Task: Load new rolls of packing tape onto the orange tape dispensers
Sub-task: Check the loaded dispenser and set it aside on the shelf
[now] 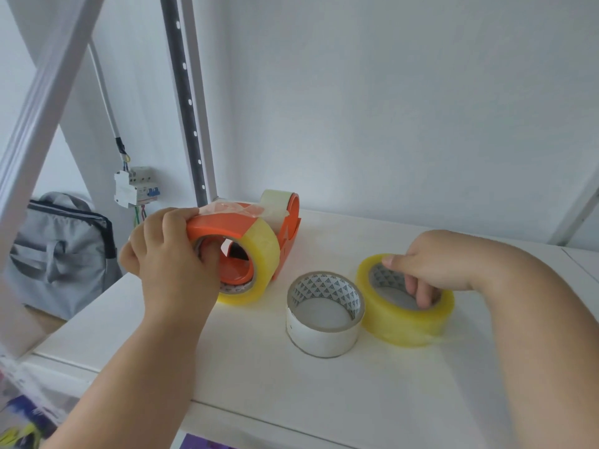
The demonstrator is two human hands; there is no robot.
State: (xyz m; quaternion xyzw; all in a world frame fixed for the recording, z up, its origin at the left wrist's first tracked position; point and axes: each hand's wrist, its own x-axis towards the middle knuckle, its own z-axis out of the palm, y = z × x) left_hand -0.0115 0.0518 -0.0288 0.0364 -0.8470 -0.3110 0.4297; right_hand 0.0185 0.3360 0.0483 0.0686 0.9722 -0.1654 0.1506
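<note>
Your left hand [168, 254] has a solid grip on the near orange dispenser [223, 226], fingers wrapped over the top with one poking into the core of the yellow roll [256, 264] that's already sitting on it. There's a crinkled strip of clear tape [227, 208] stuck along the dispenser's top edge. Right behind that dispenser, touching or nearly so, is a second dispenser [290, 218] carrying a paler roll [275, 204]. To the right of the held dispenser, lying flat on the white shelf [227, 367], is the empty core [324, 314] with a triangle pattern inside. Just past that core, further right and about touching it, is a loose roll [405, 303], also yellow. Your right hand [431, 270] is on that one, fingers curled down into its hole and hooked over the rim; it's a bit blurry there. Off to the left of the dispenser, below shelf level, there's a grey bag [61, 254] and a breaker [136, 186] on the wall.
</note>
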